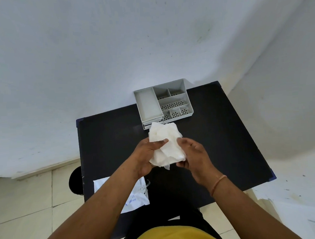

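Note:
A crumpled white tissue (168, 144) is held up over the middle of the black table (227, 133). My left hand (147, 155) grips its left side, thumb lying across the front of it. My right hand (194, 156) holds the right side, fingers curled under the lower edge. Behind the tissue, at the table's far edge, stands a grey plastic organizer (163, 104) with one long tray on the left and several smaller perforated compartments on the right. All its compartments look bare.
A white packet with blue print (137, 196) lies on the table's near left corner, partly under my left forearm. A dark round object (75, 179) sits on the floor left of the table. White walls close in behind and to the right.

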### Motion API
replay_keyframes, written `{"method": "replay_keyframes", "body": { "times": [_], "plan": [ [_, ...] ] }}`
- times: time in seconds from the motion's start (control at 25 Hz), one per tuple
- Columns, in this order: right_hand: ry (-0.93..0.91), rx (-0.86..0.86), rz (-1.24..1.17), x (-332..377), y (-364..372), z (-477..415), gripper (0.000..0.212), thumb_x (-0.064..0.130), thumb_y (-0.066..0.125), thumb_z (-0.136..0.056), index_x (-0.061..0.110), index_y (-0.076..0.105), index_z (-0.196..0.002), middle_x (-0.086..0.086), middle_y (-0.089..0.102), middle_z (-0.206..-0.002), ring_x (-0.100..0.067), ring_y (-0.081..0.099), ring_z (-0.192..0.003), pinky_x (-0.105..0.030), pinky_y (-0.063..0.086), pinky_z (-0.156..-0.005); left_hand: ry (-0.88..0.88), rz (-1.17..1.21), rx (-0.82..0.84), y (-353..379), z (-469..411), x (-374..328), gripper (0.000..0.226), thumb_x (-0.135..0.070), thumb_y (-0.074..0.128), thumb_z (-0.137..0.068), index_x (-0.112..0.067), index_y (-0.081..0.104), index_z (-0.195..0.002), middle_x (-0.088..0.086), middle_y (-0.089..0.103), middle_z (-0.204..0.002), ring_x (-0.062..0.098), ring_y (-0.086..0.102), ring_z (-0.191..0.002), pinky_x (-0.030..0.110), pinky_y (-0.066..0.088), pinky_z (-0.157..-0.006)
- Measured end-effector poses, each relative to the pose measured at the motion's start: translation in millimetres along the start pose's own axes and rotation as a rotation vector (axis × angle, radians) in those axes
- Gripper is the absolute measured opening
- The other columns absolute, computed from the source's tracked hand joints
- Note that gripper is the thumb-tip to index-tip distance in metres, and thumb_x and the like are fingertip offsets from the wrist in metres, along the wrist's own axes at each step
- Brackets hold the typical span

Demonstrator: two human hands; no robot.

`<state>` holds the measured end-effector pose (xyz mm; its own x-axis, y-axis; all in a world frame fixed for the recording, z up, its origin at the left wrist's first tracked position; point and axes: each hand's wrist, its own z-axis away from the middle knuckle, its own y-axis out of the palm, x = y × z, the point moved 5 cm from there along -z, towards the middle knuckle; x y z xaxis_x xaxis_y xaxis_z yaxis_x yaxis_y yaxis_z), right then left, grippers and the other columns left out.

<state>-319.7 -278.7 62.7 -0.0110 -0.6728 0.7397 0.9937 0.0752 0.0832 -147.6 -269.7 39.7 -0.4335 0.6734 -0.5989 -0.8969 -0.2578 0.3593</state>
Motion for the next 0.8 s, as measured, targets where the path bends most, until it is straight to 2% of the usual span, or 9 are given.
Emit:
{"method": "replay_keyframes", "body": {
  "times": [0.04, 0.12, 0.2, 0.24, 0.32, 0.4, 0.48, 0.6, 0.8],
  "plan": [
    [0.027, 0.079, -0.111, -2, 0, 3, 0.028, 0.035, 0.061, -0.103, 0.017, 0.072, -0.122, -0.015, 0.076, -0.12, -0.029, 0.072, -0.099, -0.038, 0.063, -0.071, 0.013, 0.001, -0.006, -1, -1, 0, 0.033, -0.008, 0.071, -0.098, -0.005, 0.07, -0.131, 0.025, 0.075, -0.128, 0.044, 0.077, -0.095, 0.053, 0.063, -0.057],
    [0.042, 0.216, -0.332, -8, -3, 11, 0.038, 0.016, 0.058, -0.099, 0.017, 0.063, -0.137, -0.017, 0.073, -0.129, -0.034, 0.069, -0.107, -0.042, 0.062, -0.08, 0.028, 0.03, -0.03, -2, -3, 0, 0.032, -0.002, 0.062, -0.101, -0.003, 0.068, -0.133, 0.024, 0.075, -0.126, 0.042, 0.076, -0.089, 0.043, 0.06, -0.048],
    [0.002, 0.277, -0.34, -16, -6, 16, 0.06, -0.002, 0.061, -0.092, 0.023, 0.052, -0.146, -0.012, 0.07, -0.136, -0.035, 0.068, -0.115, -0.047, 0.061, -0.089, 0.031, 0.066, -0.064, -3, -3, 0, 0.031, -0.003, 0.062, -0.102, -0.007, 0.07, -0.132, 0.018, 0.078, -0.121, 0.038, 0.078, -0.093, 0.043, 0.062, -0.054],
    [-0.029, 0.258, -0.26, -20, -4, 16, 0.069, -0.004, 0.067, -0.091, 0.03, 0.048, -0.148, -0.007, 0.07, -0.137, -0.033, 0.069, -0.117, -0.048, 0.061, -0.093, 0.036, 0.073, -0.071, -3, -4, 0, 0.031, -0.004, 0.063, -0.102, -0.009, 0.071, -0.131, 0.016, 0.08, -0.12, 0.037, 0.079, -0.096, 0.044, 0.063, -0.06],
    [-0.072, 0.156, -0.102, -23, 2, 14, 0.081, 0.008, 0.083, -0.086, 0.036, 0.043, -0.15, -0.002, 0.068, -0.136, -0.03, 0.071, -0.119, -0.051, 0.063, -0.095, 0.045, 0.057, -0.063, 0, -3, 2, 0.029, -0.005, 0.064, -0.101, -0.012, 0.073, -0.127, 0.015, 0.081, -0.119, 0.035, 0.079, -0.097, 0.045, 0.063, -0.068],
    [-0.115, 0.026, -0.063, -17, 7, 10, 0.076, 0.015, 0.088, -0.083, 0.03, 0.049, -0.147, 0.0, 0.067, -0.133, -0.027, 0.073, -0.115, -0.049, 0.067, -0.086, 0.041, 0.044, -0.066, 5, 0, 5, 0.029, -0.003, 0.064, -0.1, -0.012, 0.073, -0.126, 0.014, 0.081, -0.118, 0.033, 0.078, -0.099, 0.045, 0.064, -0.072],
    [-0.137, -0.058, -0.089, -11, 7, 4, 0.055, 0.014, 0.085, -0.086, 0.024, 0.06, -0.133, -0.003, 0.072, -0.126, -0.025, 0.075, -0.108, -0.043, 0.068, -0.078, 0.032, 0.075, -0.066, 10, 3, 8, 0.032, -0.005, 0.07, -0.098, -0.01, 0.071, -0.129, 0.014, 0.08, -0.118, 0.034, 0.077, -0.103, 0.047, 0.065, -0.074],
    [-0.08, -0.045, -0.115, -9, 8, -2, 0.025, 0.011, 0.079, -0.091, 0.019, 0.072, -0.113, -0.009, 0.08, -0.113, -0.026, 0.08, -0.097, -0.043, 0.068, -0.078, 0.026, 0.082, -0.019, 11, 2, 8, 0.047, -0.02, 0.08, -0.092, -0.014, 0.067, -0.136, 0.017, 0.077, -0.13, 0.042, 0.073, -0.118, 0.058, 0.064, -0.088],
    [0.037, -0.003, -0.181, -15, 4, -9, 0.03, 0.009, 0.076, -0.094, 0.018, 0.071, -0.122, -0.006, 0.079, -0.12, -0.03, 0.076, -0.108, -0.051, 0.064, -0.092, 0.01, 0.096, 0.045, 4, -6, 10, 0.083, -0.065, 0.08, -0.077, -0.018, 0.063, -0.144, 0.017, 0.073, -0.137, 0.041, 0.068, -0.128, 0.061, 0.052, -0.111]
  ]
}}
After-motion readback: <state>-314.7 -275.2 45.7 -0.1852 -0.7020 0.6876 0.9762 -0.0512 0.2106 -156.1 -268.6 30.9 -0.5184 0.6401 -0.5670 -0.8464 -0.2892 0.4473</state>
